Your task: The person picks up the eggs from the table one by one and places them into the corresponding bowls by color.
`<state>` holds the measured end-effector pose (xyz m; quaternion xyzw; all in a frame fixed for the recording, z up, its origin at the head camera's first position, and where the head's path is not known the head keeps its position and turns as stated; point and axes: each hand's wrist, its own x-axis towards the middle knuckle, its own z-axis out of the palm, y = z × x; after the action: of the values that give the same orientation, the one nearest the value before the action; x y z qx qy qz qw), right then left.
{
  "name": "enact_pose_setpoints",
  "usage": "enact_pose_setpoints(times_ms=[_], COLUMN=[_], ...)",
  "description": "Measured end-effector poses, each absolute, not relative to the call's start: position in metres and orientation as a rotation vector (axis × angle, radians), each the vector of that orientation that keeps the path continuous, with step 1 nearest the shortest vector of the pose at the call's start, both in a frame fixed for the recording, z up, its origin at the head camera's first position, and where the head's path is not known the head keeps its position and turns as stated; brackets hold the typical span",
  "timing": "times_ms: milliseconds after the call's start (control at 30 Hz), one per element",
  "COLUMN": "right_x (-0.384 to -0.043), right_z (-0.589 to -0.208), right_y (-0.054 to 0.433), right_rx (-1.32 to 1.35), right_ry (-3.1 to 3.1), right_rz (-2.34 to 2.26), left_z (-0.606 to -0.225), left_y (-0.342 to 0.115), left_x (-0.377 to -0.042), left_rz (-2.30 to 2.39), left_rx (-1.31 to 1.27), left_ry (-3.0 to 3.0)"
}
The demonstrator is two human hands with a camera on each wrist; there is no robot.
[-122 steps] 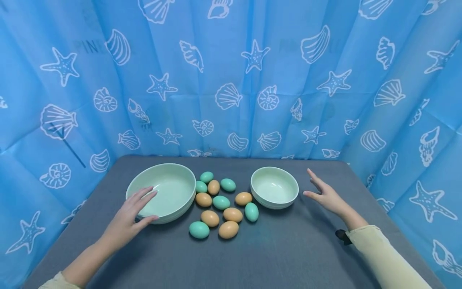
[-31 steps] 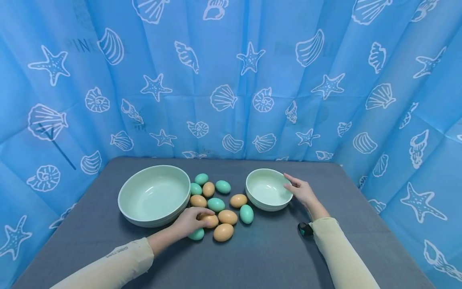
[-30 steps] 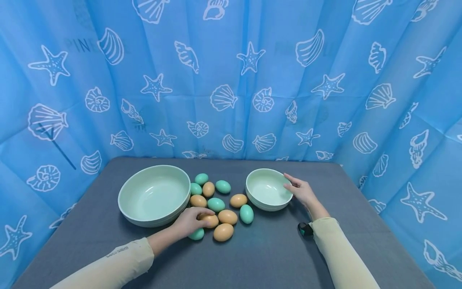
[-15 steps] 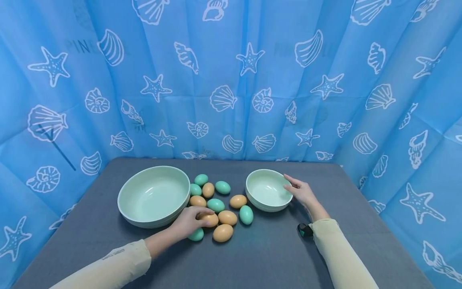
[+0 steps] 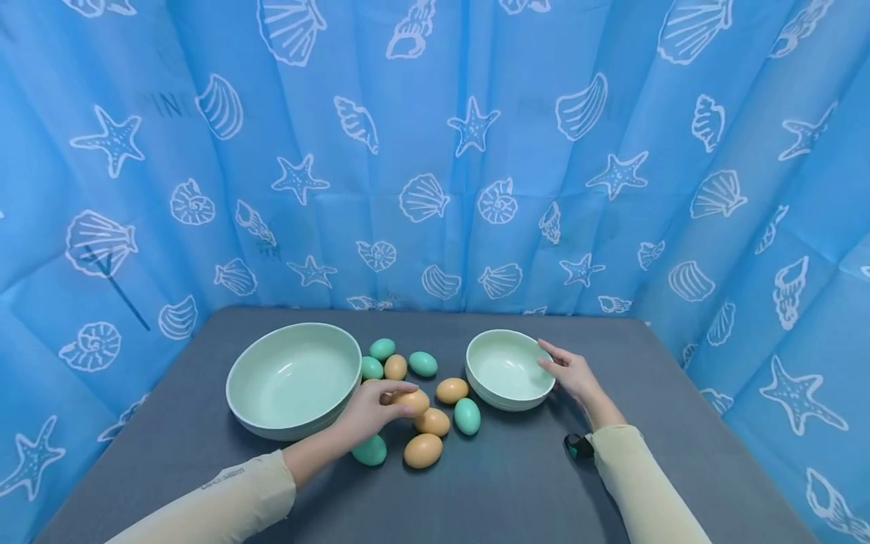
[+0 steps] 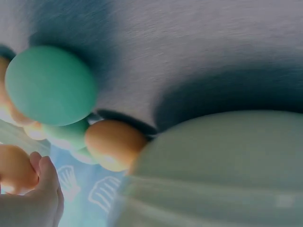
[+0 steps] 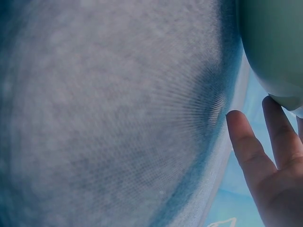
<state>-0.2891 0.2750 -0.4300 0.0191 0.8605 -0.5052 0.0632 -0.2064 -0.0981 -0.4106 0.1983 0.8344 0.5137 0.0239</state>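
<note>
Having left its place over the large mint-green bowl (image 5: 272,393) at the left of the frame, the left hand (image 5: 367,413) is now pinching a light-brown egg (image 5: 413,403) near the lower middle. Compared with half a second ago, that egg is moving up and to the right, away from the lower teal egg (image 5: 371,452), which is showing more of its shell. Hand and egg together are now hiding the teal egg at the centre of the cluster. At the right, the right hand (image 5: 576,378), earlier apart from the small mint-green bowl (image 5: 506,369), is touching its rim.
</note>
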Motion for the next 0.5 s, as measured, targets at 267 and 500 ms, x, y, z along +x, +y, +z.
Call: enact_pose_setpoints(times_ms=[267, 500], right_x=[-0.288, -0.287], right_z=[-0.431, -0.432], right_y=[0.274, 0.274], right_rx=[0.057, 0.058], right_ry=[2.607, 2.611], right_rz=[-1.559, -1.565], left_z=[-0.399, -0.393], left_y=[-0.072, -0.053], left_x=[-0.219, -0.226], left_rz=[1.697, 1.731], left_rx=[0.497, 0.481], left_ry=[2.466, 2.424])
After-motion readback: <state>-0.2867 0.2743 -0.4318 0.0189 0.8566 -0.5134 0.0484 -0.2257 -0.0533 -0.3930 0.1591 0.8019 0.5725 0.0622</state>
